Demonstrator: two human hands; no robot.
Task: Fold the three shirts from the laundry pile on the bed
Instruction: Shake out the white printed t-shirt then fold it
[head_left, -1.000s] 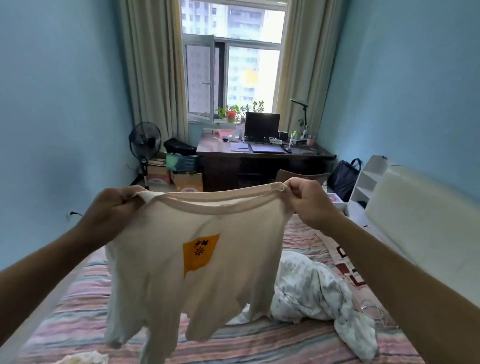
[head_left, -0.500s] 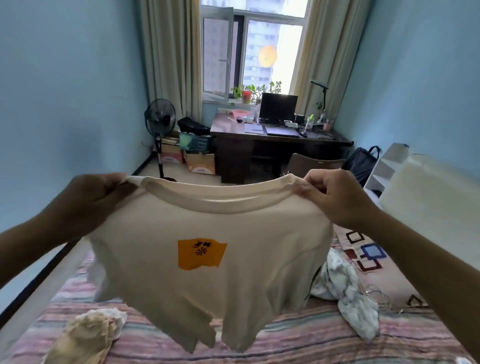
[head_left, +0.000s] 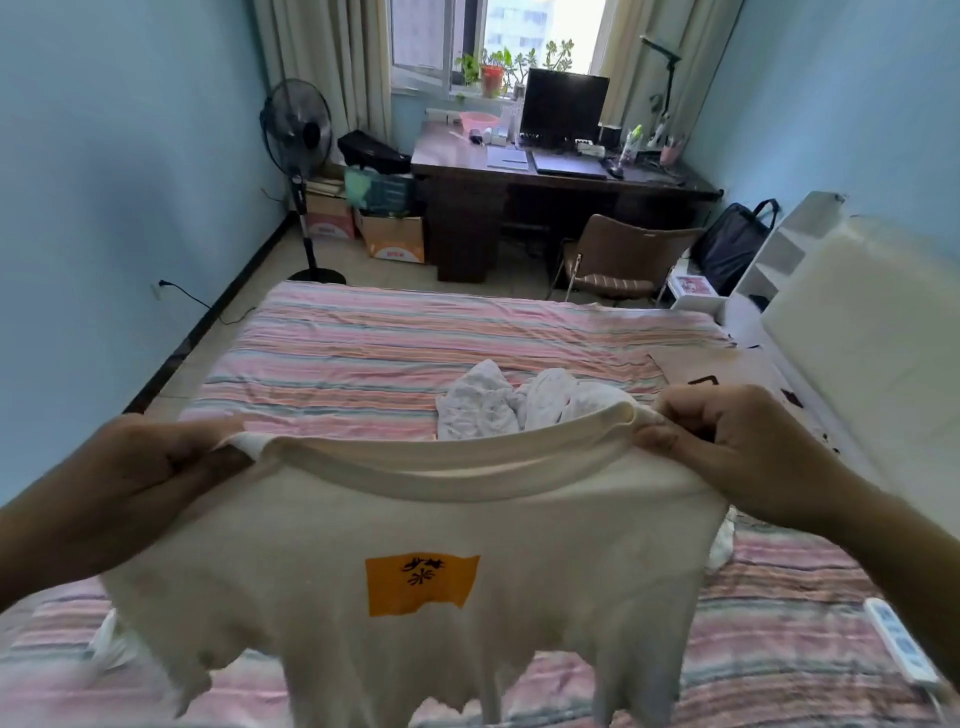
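I hold a cream shirt (head_left: 415, 525) with an orange patch stretched out in the air above the striped bed (head_left: 363, 343). My left hand (head_left: 150, 462) pinches its left shoulder by the collar, and my right hand (head_left: 727, 441) pinches the right shoulder. The shirt's body hangs down toward me and hides the bed's near part. Beyond the collar a crumpled white patterned garment (head_left: 498, 402) lies on the bed. A bit of white cloth (head_left: 106, 644) shows under the shirt's lower left edge.
A white power strip (head_left: 898, 644) lies on the bed at the right. A white headboard (head_left: 872, 332) runs along the right side. Past the bed stand a chair (head_left: 623, 260), a dark desk (head_left: 545, 182) with a monitor, a fan (head_left: 298, 135) and cardboard boxes (head_left: 389, 234).
The view has tilted down toward the bed. Both hands have lowered the shirt and brought it closer, still spread by the shoulders. The white garment now shows beyond the collar.
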